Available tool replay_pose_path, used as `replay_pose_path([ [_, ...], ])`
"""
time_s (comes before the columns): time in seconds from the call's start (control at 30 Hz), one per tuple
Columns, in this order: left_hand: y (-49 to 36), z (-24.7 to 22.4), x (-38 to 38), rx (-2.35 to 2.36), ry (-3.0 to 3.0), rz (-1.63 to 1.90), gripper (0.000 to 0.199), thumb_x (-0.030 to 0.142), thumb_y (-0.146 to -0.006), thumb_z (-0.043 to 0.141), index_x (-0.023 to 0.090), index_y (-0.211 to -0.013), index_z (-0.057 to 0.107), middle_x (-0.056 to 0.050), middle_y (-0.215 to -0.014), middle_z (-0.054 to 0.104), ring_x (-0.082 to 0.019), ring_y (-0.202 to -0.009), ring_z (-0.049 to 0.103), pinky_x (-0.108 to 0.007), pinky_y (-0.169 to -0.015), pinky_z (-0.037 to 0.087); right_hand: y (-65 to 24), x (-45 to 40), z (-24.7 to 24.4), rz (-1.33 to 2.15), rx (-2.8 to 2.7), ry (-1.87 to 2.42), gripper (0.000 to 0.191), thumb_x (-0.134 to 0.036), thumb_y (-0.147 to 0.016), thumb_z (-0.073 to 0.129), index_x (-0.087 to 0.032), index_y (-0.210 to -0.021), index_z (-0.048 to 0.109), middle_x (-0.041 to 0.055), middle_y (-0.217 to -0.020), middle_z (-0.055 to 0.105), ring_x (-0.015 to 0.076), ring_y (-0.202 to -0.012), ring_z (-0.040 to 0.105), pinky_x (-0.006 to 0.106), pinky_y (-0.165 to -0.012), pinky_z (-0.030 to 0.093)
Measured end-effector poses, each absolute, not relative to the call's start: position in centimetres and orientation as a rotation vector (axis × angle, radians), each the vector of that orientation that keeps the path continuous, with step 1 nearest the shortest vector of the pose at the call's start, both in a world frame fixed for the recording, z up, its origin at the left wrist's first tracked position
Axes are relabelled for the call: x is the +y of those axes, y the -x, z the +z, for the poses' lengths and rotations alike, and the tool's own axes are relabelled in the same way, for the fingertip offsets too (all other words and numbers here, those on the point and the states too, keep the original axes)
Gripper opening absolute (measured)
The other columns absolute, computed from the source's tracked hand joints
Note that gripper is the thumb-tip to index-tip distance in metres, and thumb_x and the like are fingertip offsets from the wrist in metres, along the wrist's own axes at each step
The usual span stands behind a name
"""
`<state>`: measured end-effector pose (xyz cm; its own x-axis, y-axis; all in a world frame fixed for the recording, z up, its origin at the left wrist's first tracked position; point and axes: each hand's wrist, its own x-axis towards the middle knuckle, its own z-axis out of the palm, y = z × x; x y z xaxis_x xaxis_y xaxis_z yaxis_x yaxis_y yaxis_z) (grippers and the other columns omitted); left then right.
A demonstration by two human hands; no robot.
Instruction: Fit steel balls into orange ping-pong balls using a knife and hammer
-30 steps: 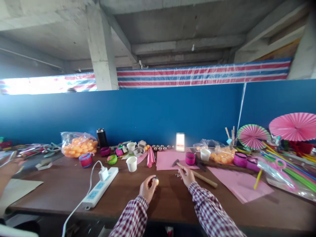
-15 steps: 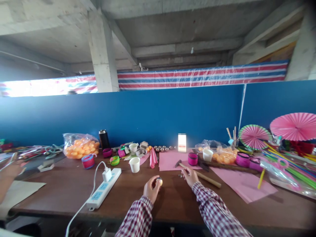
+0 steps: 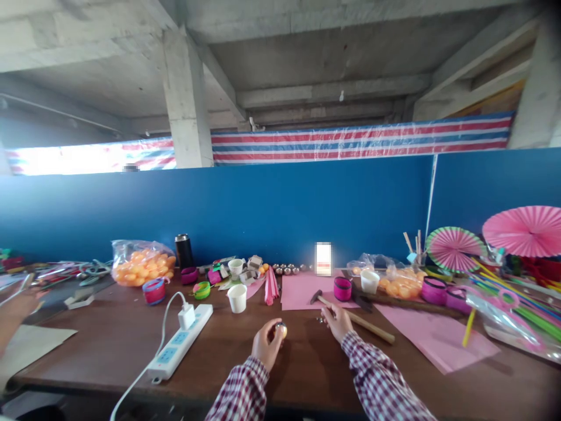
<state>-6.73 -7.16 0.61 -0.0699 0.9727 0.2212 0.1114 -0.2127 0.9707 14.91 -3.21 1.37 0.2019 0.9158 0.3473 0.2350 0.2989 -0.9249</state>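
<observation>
Near the middle of the brown table, my left hand [image 3: 265, 345] is closed round a small shiny ball [image 3: 283, 331], silvery on top and orange-yellow below. To the right, my right hand [image 3: 336, 323] rests low over the tabletop with its fingers bent together. Tiny shiny metal pieces [image 3: 319, 320] lie by its fingertips; whether one is pinched there is too small to tell. A hammer [image 3: 372, 328] with a wooden handle lies just beyond that hand, which partly covers the handle. Its head rests on pink paper [image 3: 294, 292].
A white power strip [image 3: 179, 345] with its cable lies at left. Paper cups [image 3: 238, 299], silvery balls [image 3: 287, 269], a bag of orange balls [image 3: 144, 266] and magenta tape rolls [image 3: 342, 289] line the back. Pink sheets [image 3: 438, 339] lie right. Another person's hand [image 3: 20, 307] shows far left.
My left hand has turned the ball slightly, so its silvery part now faces more upward. The right hand stays by the metal pieces. The whole view has shifted down a little.
</observation>
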Motion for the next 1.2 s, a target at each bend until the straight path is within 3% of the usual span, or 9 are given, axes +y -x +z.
replay_pose_path([
  [1.2, 6.65, 0.75, -7.18, 1.268, -1.376, 1.318, 0.048, 0.046, -0.068, 0.050, 0.009, -0.100, 0.054, -0.008, -0.079, 0.061, -0.014, -0.058, 0.058, -0.026, -0.052, 0.049, -15.45, -2.49, 0.66, 0.700, -1.382, 1.209, 0.025, -0.039, -0.069, 0.048, -0.015, -0.066, 0.053, 0.0000, -0.053, 0.054, 0.0084, -0.042, 0.049, 0.018, -0.036, 0.038],
])
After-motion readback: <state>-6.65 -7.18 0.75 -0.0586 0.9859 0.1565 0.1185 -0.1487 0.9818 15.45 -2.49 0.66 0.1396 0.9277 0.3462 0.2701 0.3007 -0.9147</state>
